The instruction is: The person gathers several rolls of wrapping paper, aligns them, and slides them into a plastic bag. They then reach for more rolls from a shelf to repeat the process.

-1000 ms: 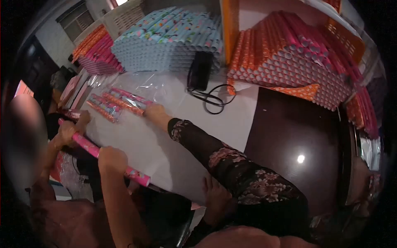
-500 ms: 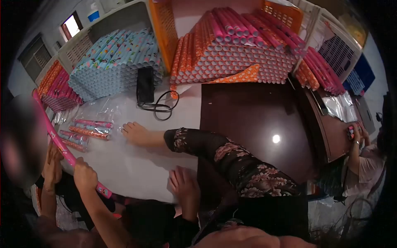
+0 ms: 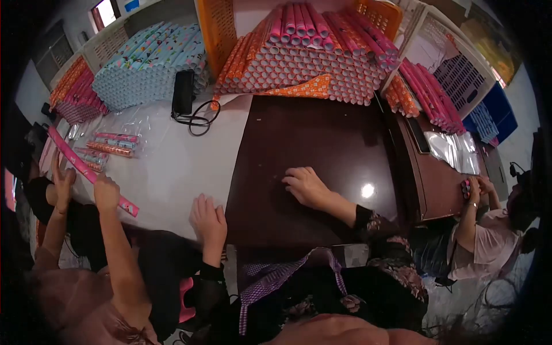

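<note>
Left grip: Your left grip (image 3: 208, 223) lies palm down with its fingers extended, on the near right part of the matte white covering sheet (image 3: 172, 169); nothing shows clasped in it.
Right grip: Your right grip (image 3: 310, 188) is loosely curled and part open over the glossy dark brown desk (image 3: 305, 129); nothing shows in it, and you cannot tell whether the fingertips touch the surface.
Sheet: It runs under your left grip and away to its left and beyond, its right border falling between your two grips.
Pink tube: The long, slim, printed pink paper tube (image 3: 75, 160) lies to the left of your left grip, apart from it; a co-worker's hand (image 3: 106, 192) is closed around it.
Long axis: The tube slants from far left to near right, its near end pointing toward your left grip's side.
Nearer hand: Your left grip is nearer to the tube; your right grip is well apart from it.
Wrapped bundles: The clear-wrapped bundles of pink, blue and orange tubes (image 3: 109, 149) lie beyond and left of your left grip.
Orange paper: The flower-patterned orange paper piece (image 3: 310, 88) lies straight beyond your right grip, well apart.
</note>
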`<state>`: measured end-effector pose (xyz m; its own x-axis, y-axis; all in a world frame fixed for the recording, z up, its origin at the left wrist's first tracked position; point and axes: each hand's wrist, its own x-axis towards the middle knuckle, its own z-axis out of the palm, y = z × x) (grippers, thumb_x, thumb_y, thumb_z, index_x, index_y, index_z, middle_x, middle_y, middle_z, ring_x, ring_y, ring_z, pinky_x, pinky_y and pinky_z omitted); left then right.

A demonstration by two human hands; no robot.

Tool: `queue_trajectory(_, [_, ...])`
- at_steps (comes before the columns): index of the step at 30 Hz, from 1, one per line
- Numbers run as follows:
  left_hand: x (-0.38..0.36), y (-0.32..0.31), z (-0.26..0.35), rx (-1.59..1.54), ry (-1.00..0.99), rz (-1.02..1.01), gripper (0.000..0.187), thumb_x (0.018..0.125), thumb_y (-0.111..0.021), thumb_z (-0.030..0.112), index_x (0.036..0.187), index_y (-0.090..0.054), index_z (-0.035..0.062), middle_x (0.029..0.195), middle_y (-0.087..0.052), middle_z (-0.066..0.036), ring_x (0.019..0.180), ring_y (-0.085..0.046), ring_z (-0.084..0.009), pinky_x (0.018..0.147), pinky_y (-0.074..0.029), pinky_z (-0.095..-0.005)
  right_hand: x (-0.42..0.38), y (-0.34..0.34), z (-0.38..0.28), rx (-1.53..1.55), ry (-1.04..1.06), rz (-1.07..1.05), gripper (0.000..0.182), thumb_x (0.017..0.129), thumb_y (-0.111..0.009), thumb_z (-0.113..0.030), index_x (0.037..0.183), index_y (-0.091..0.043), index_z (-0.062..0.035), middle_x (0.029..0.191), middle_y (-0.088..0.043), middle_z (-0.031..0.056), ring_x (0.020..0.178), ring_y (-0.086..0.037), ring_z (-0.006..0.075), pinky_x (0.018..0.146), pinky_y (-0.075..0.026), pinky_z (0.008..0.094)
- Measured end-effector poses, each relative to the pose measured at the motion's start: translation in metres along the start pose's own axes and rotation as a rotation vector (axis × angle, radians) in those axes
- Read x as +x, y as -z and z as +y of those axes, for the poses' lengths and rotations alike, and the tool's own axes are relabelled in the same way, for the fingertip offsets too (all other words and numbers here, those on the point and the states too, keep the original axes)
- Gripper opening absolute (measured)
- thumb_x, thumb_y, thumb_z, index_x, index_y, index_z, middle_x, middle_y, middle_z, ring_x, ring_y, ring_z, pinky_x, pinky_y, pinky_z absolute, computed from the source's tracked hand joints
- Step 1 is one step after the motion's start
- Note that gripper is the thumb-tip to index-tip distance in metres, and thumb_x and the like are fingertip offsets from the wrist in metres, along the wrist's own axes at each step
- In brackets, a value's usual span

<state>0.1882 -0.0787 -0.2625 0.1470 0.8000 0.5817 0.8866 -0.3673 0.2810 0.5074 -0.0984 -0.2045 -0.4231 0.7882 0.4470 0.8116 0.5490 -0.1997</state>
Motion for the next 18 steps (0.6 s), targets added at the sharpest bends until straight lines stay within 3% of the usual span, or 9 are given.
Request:
queue_trajectory(5, [-0.002,-0.02,-0.012,0.012,0.03,0.073,0.033,0.093,-0.056,0.02,0.12,-0.054,0.0004,0.131,-0.052,-0.018,0.127,-0.043,-0.0396,0.1,-0.035,-0.0533,-0.067,-0.001,0.01,0.048,-0.113,0.153,0.025,0.084,-0.066,-0.006,0.108,-0.064,-0.0027,0.114,-0.058,0.014,0.107,-0.054,0.0303,0.091,-0.042,0.0418])
queue_trajectory(15, [0.007,-0.006,-0.019,-0.035,-0.014,0.04,0.025,0.093,-0.053,0.016,0.112,-0.057,-0.0011,0.124,-0.056,-0.021,0.122,-0.046,-0.0418,0.103,-0.035,-0.0494,-0.058,-0.016,0.025,0.038,-0.081,0.196,0.022,0.083,-0.065,-0.003,0.105,-0.064,-0.0043,0.111,-0.059,0.0109,0.1,-0.056,0.0293,0.087,-0.043,0.0409])
queue_trajectory(18, [0.0,-0.003,-0.003,-0.005,-0.037,0.007,0.025,0.092,-0.055,0.017,0.11,-0.058,-0.0005,0.124,-0.056,-0.021,0.121,-0.047,-0.0409,0.101,-0.036,-0.0488,-0.066,0.0,0.044,0.092,-0.109,0.313,0.02,0.081,-0.066,-0.002,0.102,-0.065,-0.0055,0.107,-0.062,0.0102,0.098,-0.058,0.0291,0.086,-0.044,0.0404])
